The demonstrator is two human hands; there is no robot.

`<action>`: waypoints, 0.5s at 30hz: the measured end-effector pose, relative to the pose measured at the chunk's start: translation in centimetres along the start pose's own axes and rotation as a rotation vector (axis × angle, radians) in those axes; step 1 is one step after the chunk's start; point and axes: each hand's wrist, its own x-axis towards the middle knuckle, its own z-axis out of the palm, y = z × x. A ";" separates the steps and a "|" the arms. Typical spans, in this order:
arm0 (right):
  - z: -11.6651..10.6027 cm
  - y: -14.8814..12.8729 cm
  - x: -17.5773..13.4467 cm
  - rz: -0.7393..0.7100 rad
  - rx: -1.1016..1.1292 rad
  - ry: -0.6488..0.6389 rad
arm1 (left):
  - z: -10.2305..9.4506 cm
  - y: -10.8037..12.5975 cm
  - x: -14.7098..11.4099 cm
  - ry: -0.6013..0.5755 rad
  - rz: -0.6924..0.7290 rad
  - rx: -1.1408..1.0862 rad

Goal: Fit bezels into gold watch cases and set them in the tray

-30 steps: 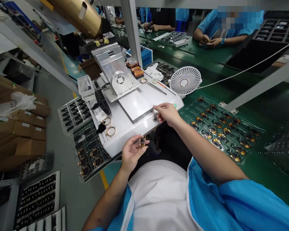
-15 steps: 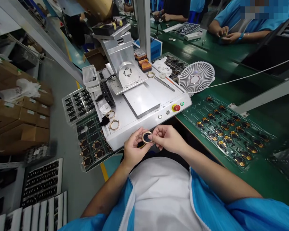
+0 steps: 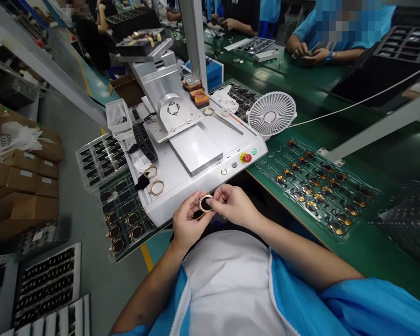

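**Ring gripped in both hands, thumb on its face**

And here the ring (image 3: 203,205) is held up just in front of the machine (image 3: 177,195), above the lap, gold rim outermost and dark face turned up. Its left edge is grasped by the fingers of the left hand (image 3: 190,220); its right side is gripped by the right hand (image 3: 235,205), the thumb laid across the dark face. The undersides of both grips are hidden.

The step in hand is judged to be close handwork on the face, perhaps a press or a wipe; which of the two cannot be told. For any next move, a steady left hold and light, even thumb pressure would be called for, lest the face be smudged or the rim tipped.

Over to the writing, and little is given away! On the machine's front, the red button (image 3: 247,158) is backed by a yellow collar with print that cannot be made out; tiny marks are set above the pale buttons (image 3: 224,171), equally unreadable. White labels (image 3: 26,173) are stuck on the cartons (image 3: 23,158), their text lost in the blur. No brand can be read anywhere.
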 end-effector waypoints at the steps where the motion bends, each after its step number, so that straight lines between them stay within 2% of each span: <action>1: 0.0 0.2 0.0 -0.004 0.017 0.008 | 0.2 -0.1 -0.1 -0.003 -0.011 -0.004; 4: -1.5 1.2 -0.3 0.071 0.101 -0.078 | 1.4 -0.7 -0.5 -0.070 -0.021 -0.016; 6: -4.1 2.0 -1.2 0.118 0.055 -0.066 | 2.1 -1.2 -0.7 -0.173 0.009 -0.013; 8: -8.3 3.1 -3.3 0.105 -0.143 0.128 | 2.6 -1.7 -0.6 -0.257 0.054 0.000; 10: -13.1 4.4 -6.5 0.116 -0.447 0.415 | 2.8 -2.2 -0.2 -0.287 0.078 0.019; 11: -15.5 5.1 -8.6 0.189 -0.591 0.548 | 2.8 -2.5 0.0 -0.289 0.082 0.022; 13: -19.5 6.9 -13.3 0.466 -0.847 0.711 | 2.9 -2.8 0.4 -0.304 0.078 0.010; 15: -22.0 8.8 -17.9 0.688 -1.053 0.732 | 3.2 -2.9 0.8 -0.326 0.086 -0.020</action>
